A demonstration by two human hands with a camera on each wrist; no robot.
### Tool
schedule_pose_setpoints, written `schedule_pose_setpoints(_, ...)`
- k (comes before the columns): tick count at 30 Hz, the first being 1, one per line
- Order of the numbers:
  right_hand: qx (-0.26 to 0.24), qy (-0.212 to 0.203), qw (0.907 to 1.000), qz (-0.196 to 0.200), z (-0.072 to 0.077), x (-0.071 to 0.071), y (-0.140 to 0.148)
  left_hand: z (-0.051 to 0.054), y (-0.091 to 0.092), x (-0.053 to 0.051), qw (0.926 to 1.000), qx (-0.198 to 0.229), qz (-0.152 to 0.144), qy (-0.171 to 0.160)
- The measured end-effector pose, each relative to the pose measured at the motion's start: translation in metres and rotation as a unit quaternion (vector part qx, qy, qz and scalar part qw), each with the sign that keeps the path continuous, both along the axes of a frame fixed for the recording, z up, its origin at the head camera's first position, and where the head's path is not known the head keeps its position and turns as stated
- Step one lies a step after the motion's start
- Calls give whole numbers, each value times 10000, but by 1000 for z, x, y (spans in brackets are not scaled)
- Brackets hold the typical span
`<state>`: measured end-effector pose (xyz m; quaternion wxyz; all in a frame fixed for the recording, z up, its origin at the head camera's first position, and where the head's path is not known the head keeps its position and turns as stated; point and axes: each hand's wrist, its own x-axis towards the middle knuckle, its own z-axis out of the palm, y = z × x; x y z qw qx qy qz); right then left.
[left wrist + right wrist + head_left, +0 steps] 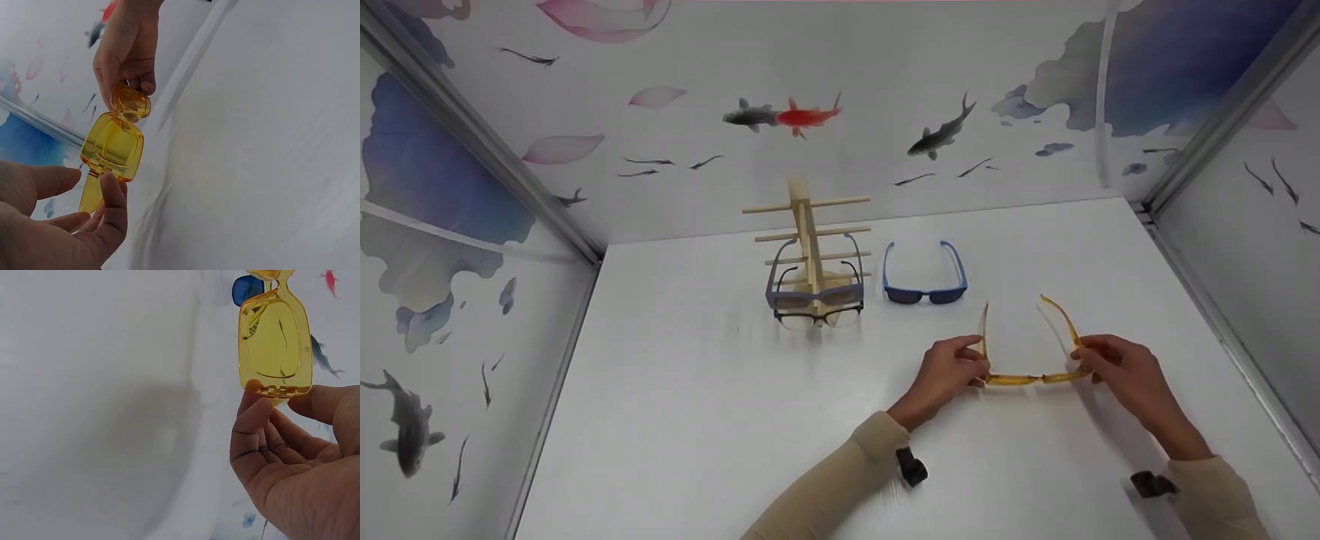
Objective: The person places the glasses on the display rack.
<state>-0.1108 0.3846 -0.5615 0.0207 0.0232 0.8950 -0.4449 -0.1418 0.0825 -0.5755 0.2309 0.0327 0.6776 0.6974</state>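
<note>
A pair of translucent yellow glasses (1011, 380) is between both hands above the right part of the white table, its temples unfolded and pointing away from me. My left hand (949, 369) holds it at the left hinge and temple. At the opposite hinge, my right hand (1126, 373) pinches the frame and temple. In the left wrist view the yellow lens (115, 145) shows large, with fingertips curled at its hinge. The right wrist view shows the other lens (274, 340), with bent fingers and thumb around the hinge below it.
A wooden glasses stand (806, 225) with several crossbars is at the back, carrying purple-grey sunglasses (814, 297) and dark-framed glasses (842, 318). Blue sunglasses (925, 295) lie unfolded to its right. Printed walls (847, 60) enclose the white table (675, 420).
</note>
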Motion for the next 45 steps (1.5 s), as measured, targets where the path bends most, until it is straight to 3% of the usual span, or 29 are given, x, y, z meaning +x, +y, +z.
schedule_pose_setpoints(7, -37, -74, 10000, 29, 3, 2, -10, -2, -11, 0, 9998, -69, -8, 206)
schedule_pose_setpoints(16, -156, -11, 9998, 128, 4, 7, -23, -6, -24, 2, 9997, -136, 76, 197)
schedule_pose_setpoints(30, -463, 240, 9986, -46, 11, 13, -52, 2, -52, 6, 9984, -193, 77, 530)
schedule_pose_setpoints(45, -547, 88, 9984, 83, 19, 11, -74, 13, -77, 7, 9973, -323, 184, 630)
